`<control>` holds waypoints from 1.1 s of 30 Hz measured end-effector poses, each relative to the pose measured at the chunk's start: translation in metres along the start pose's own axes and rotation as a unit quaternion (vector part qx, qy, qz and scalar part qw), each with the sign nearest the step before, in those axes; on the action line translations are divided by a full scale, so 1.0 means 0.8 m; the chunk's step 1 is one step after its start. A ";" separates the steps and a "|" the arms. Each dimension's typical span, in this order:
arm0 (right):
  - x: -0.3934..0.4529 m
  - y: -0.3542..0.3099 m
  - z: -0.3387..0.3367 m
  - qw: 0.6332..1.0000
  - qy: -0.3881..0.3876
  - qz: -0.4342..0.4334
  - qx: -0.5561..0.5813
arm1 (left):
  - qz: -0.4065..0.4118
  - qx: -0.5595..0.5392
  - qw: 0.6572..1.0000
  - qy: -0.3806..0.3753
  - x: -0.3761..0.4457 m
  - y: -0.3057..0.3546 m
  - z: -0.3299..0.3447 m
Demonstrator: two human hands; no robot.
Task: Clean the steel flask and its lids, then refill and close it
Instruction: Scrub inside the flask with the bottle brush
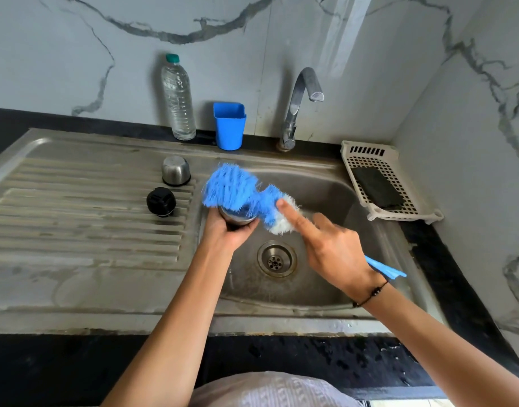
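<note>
Clearly the scrubbing step is in hand. The left hand (227, 229) is curled round the steel flask (237, 219), holding it mouth-up over the left side of the sink (326, 289), just beside the edge where the basin meets the ribbed draining board (85, 207). The right hand (331, 248) grips the handle of a blue bottle brush (240, 192), its forefinger laid straight along the neck; the bristles sit at the flask's mouth, though I cannot tell how far they reach inside. Both lids wait on the draining board near the basin edge: the steel cap (176, 170) toward the back, the black stopper (161, 202) just in front of it. A water bottle (178, 101) stands at the back edge of the surface beside a blue cup (229, 126), left of the tap (299, 107). Next, I judge, the brush must be steered straight down the narrow mouth while the flask is held steady.
</note>
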State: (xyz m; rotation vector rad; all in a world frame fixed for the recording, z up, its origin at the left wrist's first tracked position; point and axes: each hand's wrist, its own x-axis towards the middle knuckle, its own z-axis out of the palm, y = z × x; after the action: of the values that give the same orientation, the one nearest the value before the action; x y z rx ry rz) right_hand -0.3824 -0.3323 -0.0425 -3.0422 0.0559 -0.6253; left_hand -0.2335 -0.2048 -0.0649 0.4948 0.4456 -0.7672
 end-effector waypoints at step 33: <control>0.001 0.045 0.019 0.977 -0.029 0.129 0.167 | -0.002 0.132 0.990 -0.046 -0.007 -0.011 -0.002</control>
State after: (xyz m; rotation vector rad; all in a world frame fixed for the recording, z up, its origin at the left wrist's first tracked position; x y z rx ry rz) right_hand -0.3769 -0.3675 -0.0578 -2.6661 0.3043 -0.4699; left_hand -0.2434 -0.2063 -0.0654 0.7012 0.2602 -0.8547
